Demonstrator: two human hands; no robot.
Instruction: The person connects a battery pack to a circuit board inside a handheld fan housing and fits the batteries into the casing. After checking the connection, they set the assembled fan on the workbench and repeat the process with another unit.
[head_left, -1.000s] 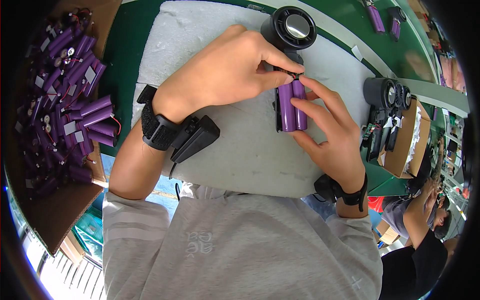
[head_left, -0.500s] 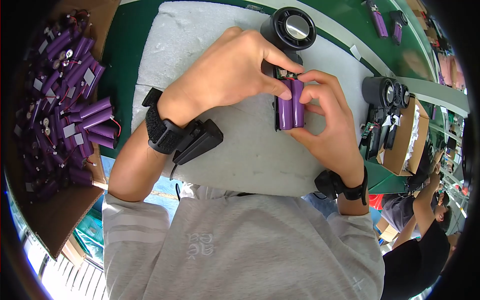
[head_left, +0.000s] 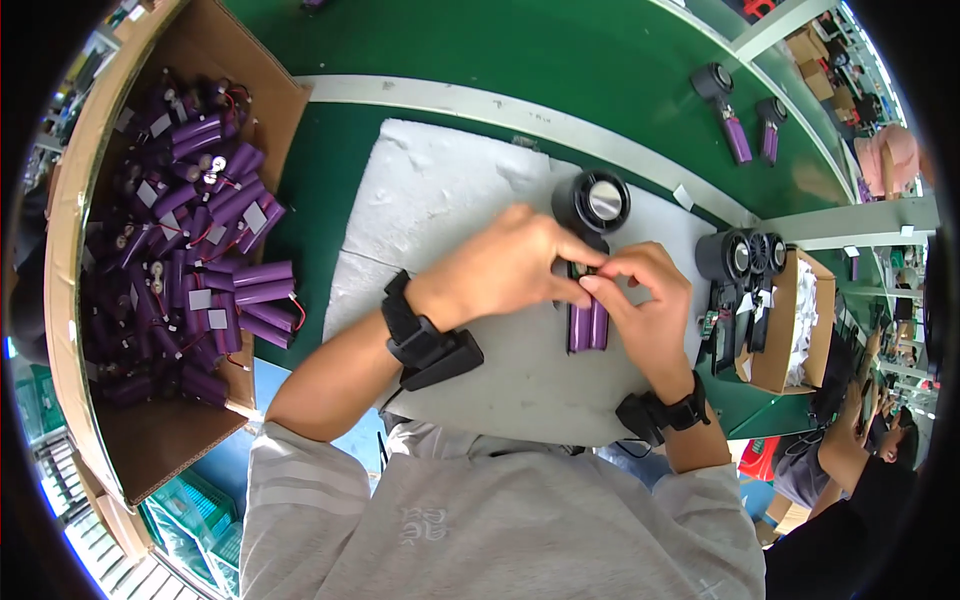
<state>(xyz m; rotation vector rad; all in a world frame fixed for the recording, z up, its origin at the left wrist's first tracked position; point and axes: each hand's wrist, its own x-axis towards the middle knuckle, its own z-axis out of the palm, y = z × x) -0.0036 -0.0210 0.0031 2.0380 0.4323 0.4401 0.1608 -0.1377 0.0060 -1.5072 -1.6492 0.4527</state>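
A black handheld fan (head_left: 592, 204) lies on the pad, its round head away from me and its handle toward me. A purple two-cell battery pack (head_left: 588, 330) sits in the open handle. My left hand (head_left: 505, 268) reaches over from the left, thumb and forefinger pinched at the pack's far end. From the right, my right hand (head_left: 652, 300) brings its thumb and forefinger together at the same spot, touching or nearly touching the left fingertips. Whatever small part they pinch is hidden by the fingers. A black strap device sits on each wrist.
A cardboard box (head_left: 280, 110) of purple battery packs (head_left: 205, 230) stands at left. The white foam pad (head_left: 440, 180) lies on the green table (head_left: 310, 210). More fan units (head_left: 735, 255) and a small carton (head_left: 783, 365) are at right. Two fans (head_left: 735, 130) lie beyond the rail; a co-worker (head_left: 835, 465) sits far right.
The view has tipped up, showing more of the table beyond. My right hand has left the pack's side and now pinches at its far end beside my left fingertips.
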